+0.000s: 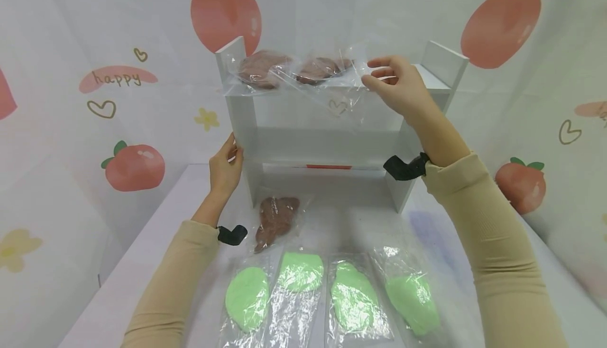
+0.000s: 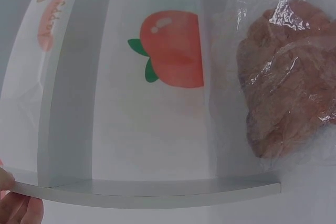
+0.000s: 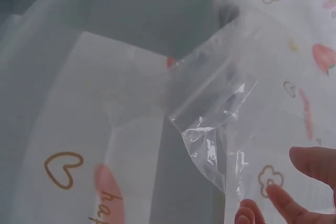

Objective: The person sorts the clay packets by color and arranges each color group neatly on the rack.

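Note:
A small white shelf (image 1: 327,145) stands on the table. My left hand (image 1: 225,171) grips the front edge of its left side panel, with the thumb and fingers (image 2: 21,208) on either side in the left wrist view. Two brown lumps, one left (image 1: 265,68) and one right (image 1: 317,70), lie in clear plastic bags on the top board. Just right of them, my right hand (image 1: 400,87) has thumb and fingers apart and holds nothing. The bag's loose plastic (image 3: 210,129) hangs over the board's front edge beside the fingers.
A third bagged brown lump (image 1: 277,219) lies at the shelf's lower left. Several flat green pieces in clear bags, including one at the left (image 1: 246,298), lie in a row along the front of the table. Behind stands a fruit-printed backdrop (image 1: 332,10).

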Demonstrator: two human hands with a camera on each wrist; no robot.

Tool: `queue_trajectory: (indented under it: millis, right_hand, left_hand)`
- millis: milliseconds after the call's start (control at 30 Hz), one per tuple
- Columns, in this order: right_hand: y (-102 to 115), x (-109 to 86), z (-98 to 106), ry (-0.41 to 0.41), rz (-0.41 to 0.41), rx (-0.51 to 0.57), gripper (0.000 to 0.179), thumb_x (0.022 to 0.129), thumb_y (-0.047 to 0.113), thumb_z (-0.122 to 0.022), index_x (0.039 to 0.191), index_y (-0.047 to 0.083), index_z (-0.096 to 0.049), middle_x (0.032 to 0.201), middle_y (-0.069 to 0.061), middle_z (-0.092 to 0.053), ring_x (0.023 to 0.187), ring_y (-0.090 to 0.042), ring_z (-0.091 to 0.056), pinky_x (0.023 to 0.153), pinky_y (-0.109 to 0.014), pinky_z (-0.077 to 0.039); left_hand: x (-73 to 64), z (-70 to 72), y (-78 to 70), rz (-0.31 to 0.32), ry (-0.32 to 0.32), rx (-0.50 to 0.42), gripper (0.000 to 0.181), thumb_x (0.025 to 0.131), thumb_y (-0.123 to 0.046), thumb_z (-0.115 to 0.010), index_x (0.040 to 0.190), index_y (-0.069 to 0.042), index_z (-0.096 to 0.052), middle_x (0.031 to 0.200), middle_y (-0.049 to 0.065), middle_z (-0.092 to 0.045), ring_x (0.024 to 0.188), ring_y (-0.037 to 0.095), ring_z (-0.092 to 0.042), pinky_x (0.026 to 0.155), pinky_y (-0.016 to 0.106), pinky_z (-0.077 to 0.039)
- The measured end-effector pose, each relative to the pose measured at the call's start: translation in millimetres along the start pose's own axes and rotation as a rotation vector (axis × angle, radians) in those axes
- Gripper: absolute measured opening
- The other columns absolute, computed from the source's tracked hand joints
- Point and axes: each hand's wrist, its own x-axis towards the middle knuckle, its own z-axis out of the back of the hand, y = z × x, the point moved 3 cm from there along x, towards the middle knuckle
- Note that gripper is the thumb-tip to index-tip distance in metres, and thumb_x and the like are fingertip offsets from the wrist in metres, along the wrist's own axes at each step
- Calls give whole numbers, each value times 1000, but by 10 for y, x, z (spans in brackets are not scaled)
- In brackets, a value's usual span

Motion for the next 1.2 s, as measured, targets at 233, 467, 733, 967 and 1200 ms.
queue_trajectory:
  millis: [233, 467, 733, 967, 1200]
  right_hand:
    - [-113, -238, 3, 38, 55, -2, 50, 89, 42, -57, 134, 23, -47, 133, -7, -51, 115, -18, -52, 92, -32, -44]
    - [-256, -449, -80, 88, 124, 36, 46, 90, 37, -60, 131, 18, -50, 127, -7, -55, 106, -11, -56, 87, -23, -46]
    - [-452, -706, -312, 214, 216, 126, 38, 92, 22, -59, 125, 7, -54, 116, -9, -60, 95, -4, -59, 78, -14, -50]
    - [-683, -845, -637, 330, 227, 166, 35, 90, 13, -60, 123, 0, -54, 113, -14, -61, 94, -6, -61, 80, -15, -52]
    - [-866, -932, -927, 390, 191, 184, 34, 90, 12, -61, 123, 6, -55, 108, -14, -63, 98, -24, -63, 79, -21, -53]
  left_hand:
    - [-9, 3, -16, -7, -8, -1, 45, 94, -6, -52, 138, -6, -44, 119, 26, -61, 108, 37, -62, 89, 43, -56]
    - [-11, 2, -14, -6, -9, -3, 45, 94, -6, -52, 138, -5, -45, 119, 26, -61, 108, 37, -62, 89, 43, -56]
    - [-7, 1, -15, -11, -13, 6, 44, 94, -7, -52, 138, -5, -45, 119, 26, -61, 108, 36, -63, 89, 42, -56]
    - [-7, 6, -16, -4, -13, 0, 44, 94, -7, -51, 137, -3, -45, 121, 27, -60, 108, 37, -62, 90, 42, -56]
    - [-5, -2, -2, -15, -5, 1, 45, 94, -6, -51, 138, -3, -44, 121, 26, -60, 109, 37, -62, 89, 42, -56]
